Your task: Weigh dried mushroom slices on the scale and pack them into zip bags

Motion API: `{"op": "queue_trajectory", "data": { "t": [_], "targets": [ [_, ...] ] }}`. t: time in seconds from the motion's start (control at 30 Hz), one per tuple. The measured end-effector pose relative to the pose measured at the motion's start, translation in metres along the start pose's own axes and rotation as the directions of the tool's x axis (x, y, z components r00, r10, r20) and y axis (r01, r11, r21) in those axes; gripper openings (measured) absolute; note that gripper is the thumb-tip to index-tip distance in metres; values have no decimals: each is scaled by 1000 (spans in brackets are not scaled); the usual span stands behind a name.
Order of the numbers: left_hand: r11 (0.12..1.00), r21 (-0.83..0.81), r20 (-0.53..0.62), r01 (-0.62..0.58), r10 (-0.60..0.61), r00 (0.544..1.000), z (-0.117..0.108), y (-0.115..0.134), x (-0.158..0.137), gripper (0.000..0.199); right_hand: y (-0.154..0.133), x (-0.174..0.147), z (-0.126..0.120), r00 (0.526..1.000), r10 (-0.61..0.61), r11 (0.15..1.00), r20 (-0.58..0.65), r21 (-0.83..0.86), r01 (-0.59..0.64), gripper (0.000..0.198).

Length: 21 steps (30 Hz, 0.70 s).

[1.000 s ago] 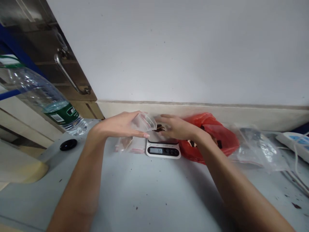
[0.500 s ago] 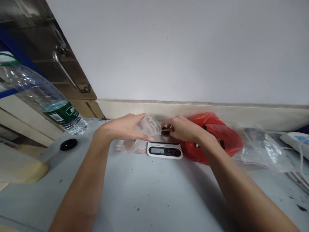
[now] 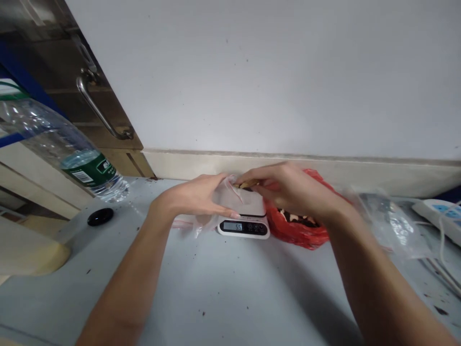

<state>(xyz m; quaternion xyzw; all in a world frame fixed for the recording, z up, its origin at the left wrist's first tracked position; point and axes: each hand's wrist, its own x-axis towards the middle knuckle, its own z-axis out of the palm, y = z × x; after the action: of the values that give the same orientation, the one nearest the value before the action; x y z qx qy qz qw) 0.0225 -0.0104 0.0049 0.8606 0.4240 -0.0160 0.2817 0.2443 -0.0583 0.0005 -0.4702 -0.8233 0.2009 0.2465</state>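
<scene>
My left hand point(image 3: 196, 194) grips the rim of a clear zip-lock bag point(image 3: 225, 194) between thumb and fingers, its mouth turned to the right. At that mouth my right hand point(image 3: 288, 187) pinches some dark and yellowish-brown dried pieces point(image 3: 248, 184); their exact kind is unclear. Beneath both hands stands a small white digital scale point(image 3: 244, 229) with a steel plate, its display reading 55, a decimal point being hard to make out. Right of the scale, partly under my right forearm, an open red plastic bag point(image 3: 309, 241) contains dark and pale dried pieces.
Another zip-lock bag point(image 3: 201, 223) lies left of the scale, and clear bags point(image 3: 392, 230) lie at the right. A power strip point(image 3: 435, 216) with white cords sits far right. At left are a large water bottle point(image 3: 90, 168) and a black oval object point(image 3: 100, 216). A wall rises behind.
My right hand has brought the pieces left from above the scale plate to the bag's mouth. The left hand has shifted slightly right and down. The display reads the same.
</scene>
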Motion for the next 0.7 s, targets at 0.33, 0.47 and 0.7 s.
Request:
{"op": "queue_trajectory", "data": {
  "t": [0.33,0.47,0.7],
  "targets": [
    [970,-192,-76,-150,137,988,-14,-4,-14,85,-8,-10,-8,981,-34,987,-190,149,63,26],
    [913,-329,-95,-243,224,970,-13,-5,-13,77,-4,-12,-11,966,-104,984,-235,116,134,22],
    [888,-361,-246,-286,205,947,-7,5,-7,49,-2,-5,-4,930,-35,992,-365,100,77,33]
  ]
}}
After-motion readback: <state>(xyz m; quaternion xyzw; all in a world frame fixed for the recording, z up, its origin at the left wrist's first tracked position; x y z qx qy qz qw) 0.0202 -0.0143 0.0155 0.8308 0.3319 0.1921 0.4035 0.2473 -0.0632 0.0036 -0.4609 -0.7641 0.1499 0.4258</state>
